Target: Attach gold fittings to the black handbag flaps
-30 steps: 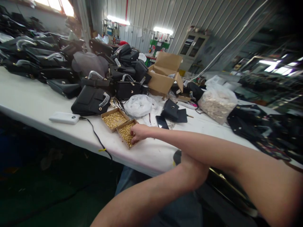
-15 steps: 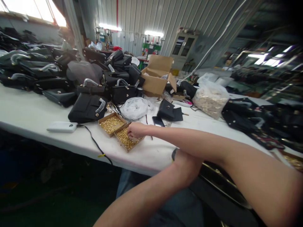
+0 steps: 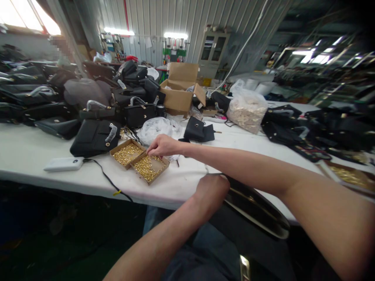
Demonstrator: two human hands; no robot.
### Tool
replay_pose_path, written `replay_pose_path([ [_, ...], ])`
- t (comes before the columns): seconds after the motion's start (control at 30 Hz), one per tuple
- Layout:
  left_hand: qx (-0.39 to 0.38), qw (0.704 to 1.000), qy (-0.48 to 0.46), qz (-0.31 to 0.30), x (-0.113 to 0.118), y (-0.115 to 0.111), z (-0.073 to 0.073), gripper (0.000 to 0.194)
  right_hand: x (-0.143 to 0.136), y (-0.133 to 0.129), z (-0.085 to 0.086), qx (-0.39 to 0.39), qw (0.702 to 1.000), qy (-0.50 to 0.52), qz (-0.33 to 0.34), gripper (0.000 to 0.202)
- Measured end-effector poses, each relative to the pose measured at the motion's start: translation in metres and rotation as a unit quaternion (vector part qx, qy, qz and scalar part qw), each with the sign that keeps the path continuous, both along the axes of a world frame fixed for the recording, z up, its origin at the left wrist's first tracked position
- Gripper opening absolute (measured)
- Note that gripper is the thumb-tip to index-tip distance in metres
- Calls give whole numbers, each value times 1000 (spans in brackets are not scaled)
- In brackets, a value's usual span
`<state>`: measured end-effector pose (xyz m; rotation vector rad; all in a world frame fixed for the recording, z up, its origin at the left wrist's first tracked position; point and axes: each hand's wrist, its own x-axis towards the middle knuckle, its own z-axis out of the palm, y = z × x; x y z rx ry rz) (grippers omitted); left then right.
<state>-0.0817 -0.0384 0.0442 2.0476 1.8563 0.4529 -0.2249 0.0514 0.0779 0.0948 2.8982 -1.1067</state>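
My right hand [image 3: 164,146] is over the back edge of a shallow cardboard box [image 3: 159,171] of small gold metal fittings [image 3: 145,168]. Its fingertips are pinched together, and whatever they hold is too small to make out. Touching that box on the left is a second box [image 3: 117,160], also filled with gold fittings. Nearer my body, my left hand [image 3: 213,188] is closed round the end of a black handbag [image 3: 252,205] with a gold-coloured edge. The bag lies against the table's front edge and my lap, and most of my left fingers are hidden.
Black handbags [image 3: 93,136] are heaped along the left and back of the white table [image 3: 187,181]. A white power bank [image 3: 63,164] with a black cable lies at left. Behind stand an open carton [image 3: 177,99] and a plastic bag of pale pieces [image 3: 249,111].
My right hand has lifted from among the fittings to the box's back edge, baring some of its bottom. My left hand and the handbag have come further into view as the camera shifted.
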Motion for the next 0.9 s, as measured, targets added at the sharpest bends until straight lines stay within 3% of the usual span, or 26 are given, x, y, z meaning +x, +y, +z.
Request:
replay_pose_path([
  [0.07,-5,1000,7,2,0,1,1,26,38,10,19,-180,982,7,-62,30],
  [0.17,-13,1000,3,-10,1,3,0,27,113,21,47,-311,941,46,-125,34],
  [0.27,-18,1000,13,15,3,5,-6,30,198,21,68,-339,914,94,-204,42],
  [0.33,-13,999,32,32,4,7,-10,32,250,15,71,-334,894,133,-268,43],
  [0.47,22,997,62,25,6,9,-17,31,329,-5,44,-272,868,157,-384,33],
  [0.57,15,996,90,25,9,7,-19,28,360,-19,9,-90,887,177,-417,18],
  [0.67,0,993,110,30,13,4,-20,29,371,-27,-20,102,900,183,-381,27],
  [0.73,4,993,115,33,15,1,-21,31,370,-28,-30,184,906,129,-359,33],
  [0.8,8,992,121,34,16,-2,-23,31,366,-24,-35,217,911,58,-346,32],
  [0.9,24,993,113,21,14,-9,-30,29,357,-12,-38,129,932,19,-339,26],
])
